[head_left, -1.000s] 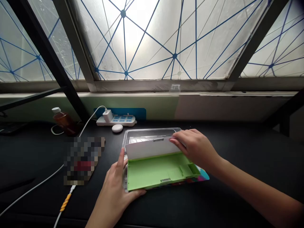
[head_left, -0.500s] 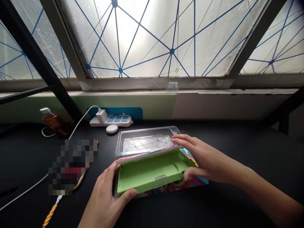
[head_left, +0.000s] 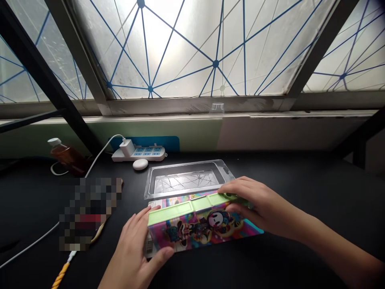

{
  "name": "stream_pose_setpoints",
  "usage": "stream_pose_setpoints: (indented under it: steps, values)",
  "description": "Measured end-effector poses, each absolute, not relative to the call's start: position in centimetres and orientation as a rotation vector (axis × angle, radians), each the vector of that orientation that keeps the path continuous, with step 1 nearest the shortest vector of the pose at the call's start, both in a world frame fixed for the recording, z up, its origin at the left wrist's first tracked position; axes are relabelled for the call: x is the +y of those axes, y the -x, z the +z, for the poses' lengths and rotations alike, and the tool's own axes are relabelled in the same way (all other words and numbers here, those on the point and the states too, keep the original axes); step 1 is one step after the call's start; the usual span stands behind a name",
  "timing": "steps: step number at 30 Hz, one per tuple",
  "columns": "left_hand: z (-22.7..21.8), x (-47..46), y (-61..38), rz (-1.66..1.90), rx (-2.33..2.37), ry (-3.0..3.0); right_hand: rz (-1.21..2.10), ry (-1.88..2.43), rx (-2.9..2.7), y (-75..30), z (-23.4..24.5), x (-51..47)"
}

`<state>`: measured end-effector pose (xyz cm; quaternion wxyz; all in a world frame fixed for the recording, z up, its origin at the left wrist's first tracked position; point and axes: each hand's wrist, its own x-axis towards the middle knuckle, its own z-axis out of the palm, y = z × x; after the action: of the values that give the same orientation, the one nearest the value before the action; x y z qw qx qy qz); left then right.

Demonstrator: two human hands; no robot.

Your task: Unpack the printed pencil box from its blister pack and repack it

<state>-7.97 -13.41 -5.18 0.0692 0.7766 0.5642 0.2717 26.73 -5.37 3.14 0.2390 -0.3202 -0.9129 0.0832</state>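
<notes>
The left hand [head_left: 132, 251] and right hand [head_left: 258, 208] grip both ends of a colorful pencil box [head_left: 195, 228], fingers closed around it, just beside a clear plastic tray [head_left: 183, 165].

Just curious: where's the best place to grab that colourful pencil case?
Take the pencil case by its two short ends, coming from the near side, as the left hand and right hand do. It is long and narrow, so holding the ends likely steadies it best.
</notes>
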Motion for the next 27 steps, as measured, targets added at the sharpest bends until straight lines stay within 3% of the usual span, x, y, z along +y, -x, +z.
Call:
stream_pose_setpoints:
  steps: [5,14,27]
  values:
    - [-5.1,-13.2,7.5,0.660,1.722,-2.432,0.394,1.058,-2.541,-27.0,2.7,-4.5]
    - [-5.3,-12.8,6.9,0.591,1.756,-2.451,0.248,0.985,-2.619,-24.6,1.1,-5.3]
    - [-6.2,-12.5,7.4,0.790,1.712,-2.240,0.386,1.051,-2.658,-20.7,1.1,-6.1]
